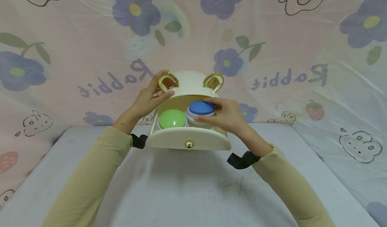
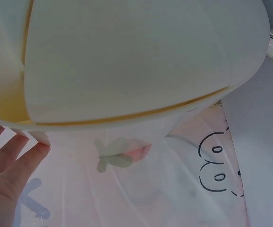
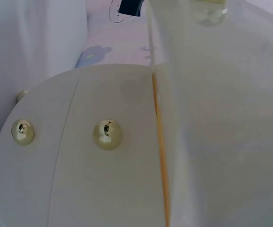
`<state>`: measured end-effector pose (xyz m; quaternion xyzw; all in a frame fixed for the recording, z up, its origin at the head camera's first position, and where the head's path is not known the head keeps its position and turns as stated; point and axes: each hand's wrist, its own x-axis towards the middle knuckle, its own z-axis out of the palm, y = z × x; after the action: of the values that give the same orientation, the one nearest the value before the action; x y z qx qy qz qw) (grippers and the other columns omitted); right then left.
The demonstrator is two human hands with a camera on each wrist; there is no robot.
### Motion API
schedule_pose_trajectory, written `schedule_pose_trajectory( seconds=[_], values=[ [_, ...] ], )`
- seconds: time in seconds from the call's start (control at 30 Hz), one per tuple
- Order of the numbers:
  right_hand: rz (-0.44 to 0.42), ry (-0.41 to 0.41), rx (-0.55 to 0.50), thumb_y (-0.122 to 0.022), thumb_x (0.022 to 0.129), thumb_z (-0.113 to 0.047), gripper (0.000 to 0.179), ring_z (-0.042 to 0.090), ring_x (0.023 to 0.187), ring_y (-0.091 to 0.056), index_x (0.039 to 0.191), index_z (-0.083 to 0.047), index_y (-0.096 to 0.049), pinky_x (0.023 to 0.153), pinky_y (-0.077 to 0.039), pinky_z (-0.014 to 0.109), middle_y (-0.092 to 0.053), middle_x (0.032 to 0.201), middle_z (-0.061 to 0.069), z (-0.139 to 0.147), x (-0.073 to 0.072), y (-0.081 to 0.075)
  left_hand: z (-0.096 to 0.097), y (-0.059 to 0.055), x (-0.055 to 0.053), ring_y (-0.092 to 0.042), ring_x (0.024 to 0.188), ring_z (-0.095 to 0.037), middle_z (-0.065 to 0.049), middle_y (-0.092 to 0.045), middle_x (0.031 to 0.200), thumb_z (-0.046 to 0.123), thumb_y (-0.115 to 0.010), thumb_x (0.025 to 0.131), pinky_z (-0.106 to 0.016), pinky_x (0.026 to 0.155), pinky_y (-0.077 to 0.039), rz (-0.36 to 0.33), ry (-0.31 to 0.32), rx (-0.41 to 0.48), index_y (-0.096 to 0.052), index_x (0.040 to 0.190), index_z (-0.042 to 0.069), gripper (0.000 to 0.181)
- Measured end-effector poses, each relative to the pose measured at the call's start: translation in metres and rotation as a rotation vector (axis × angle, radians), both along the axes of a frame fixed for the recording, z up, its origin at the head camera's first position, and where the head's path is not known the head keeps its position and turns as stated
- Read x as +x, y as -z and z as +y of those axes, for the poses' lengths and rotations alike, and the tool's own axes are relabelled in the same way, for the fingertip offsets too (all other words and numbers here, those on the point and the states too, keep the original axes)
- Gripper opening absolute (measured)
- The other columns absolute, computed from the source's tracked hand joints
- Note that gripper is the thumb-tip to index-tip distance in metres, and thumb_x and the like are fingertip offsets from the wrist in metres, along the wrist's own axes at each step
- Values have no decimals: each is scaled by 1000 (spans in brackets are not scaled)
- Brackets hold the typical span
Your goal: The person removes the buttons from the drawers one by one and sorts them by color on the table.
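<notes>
The right hand (image 1: pixel 222 114) pinches the blue jar (image 1: pixel 201 108) between thumb and fingers; the jar is in the right part of the open box (image 1: pixel 191 84), under its arched roof; the left hand (image 1: pixel 152 94) grips the box at the left ear (image 1: pixel 168 82), thumb in front, fingers behind. The green jar (image 1: pixel 172 118) sits just beside the blue one, to its left, blocking that side; the front panel (image 1: pixel 169 139), with a gold knob (image 1: pixel 189 144), stands before both jars and hides their lower parts; the right ear (image 1: pixel 213 82) rises above the blue jar. The box is at the far part of the white table (image 1: pixel 193 190), near the flowered cloth (image 1: pixel 193 52); black straps (image 1: pixel 243 159) show at both wrists.
</notes>
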<state>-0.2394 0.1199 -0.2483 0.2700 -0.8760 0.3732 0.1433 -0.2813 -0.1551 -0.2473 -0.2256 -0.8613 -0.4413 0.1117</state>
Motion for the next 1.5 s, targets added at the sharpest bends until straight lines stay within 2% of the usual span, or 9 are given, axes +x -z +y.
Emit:
schedule_pose_trajectory(
  seconds=[0.13,0.2,0.3,0.37,0.57,0.7,1.0,1.3,1.5],
  values=[
    [-25,-34,-54,-86,69,-28,57,22,102,-66,120,-12,-67,91,-53,42,-67,118,8,6,1,3,0,0,0,-57,106,-29,-11,-62,124,39,-58,94,-46,84,-41,-2,1,2,-17,146,45,67],
    [-30,-50,-89,-86,70,-26,56,22,103,-66,121,-12,-67,93,-52,42,-66,121,7,9,2,4,-1,1,0,-57,116,-31,-11,-61,127,39,-59,94,-50,92,-44,-5,3,6,-17,147,44,67],
    [-38,-74,-150,-86,70,-23,56,22,105,-65,121,-12,-66,96,-50,41,-66,122,7,14,4,7,-1,1,-1,-48,131,-33,-9,-55,137,39,-59,94,-57,104,-38,-10,8,15,-17,147,45,67],
    [-47,-85,-184,-86,71,-21,55,21,106,-65,121,-12,-66,97,-49,40,-66,122,6,17,6,8,-1,1,-1,-45,133,-34,-9,-53,140,38,-59,94,-57,107,-36,-13,10,17,-17,146,46,67],
    [-49,-90,-223,-85,72,-20,54,17,108,-64,122,-13,-65,98,-49,35,-66,122,3,24,12,8,-1,0,-2,-45,133,-35,-11,-53,139,38,-59,94,-56,107,-36,-7,9,21,-17,146,45,68],
    [-37,-71,-245,-84,73,-19,55,13,108,-63,124,-14,-65,97,-48,26,-65,123,1,31,16,7,0,0,-2,-44,134,-35,-12,-53,139,37,-59,94,-55,108,-35,-12,15,26,-17,147,44,68],
    [84,-149,-382,-80,70,6,56,12,109,-62,123,-4,-64,95,-48,22,-66,121,5,55,17,14,-2,2,-3,-45,134,-34,-9,-53,139,37,-59,95,-56,108,-35,-6,21,24,-17,146,45,67],
    [96,-119,-363,-79,70,7,56,10,110,-61,123,-4,-64,96,-47,20,-65,122,7,70,16,18,-2,2,-2,-43,134,-35,-8,-52,140,37,-58,95,-56,108,-35,-14,21,21,-17,146,46,66],
    [135,-84,-344,-78,69,10,56,6,110,-60,122,-1,-63,95,-47,18,-66,121,5,79,16,17,-2,1,-2,-43,134,-37,-9,-52,139,38,-58,95,-57,108,-34,-12,19,14,-16,147,44,67]
  ],
)
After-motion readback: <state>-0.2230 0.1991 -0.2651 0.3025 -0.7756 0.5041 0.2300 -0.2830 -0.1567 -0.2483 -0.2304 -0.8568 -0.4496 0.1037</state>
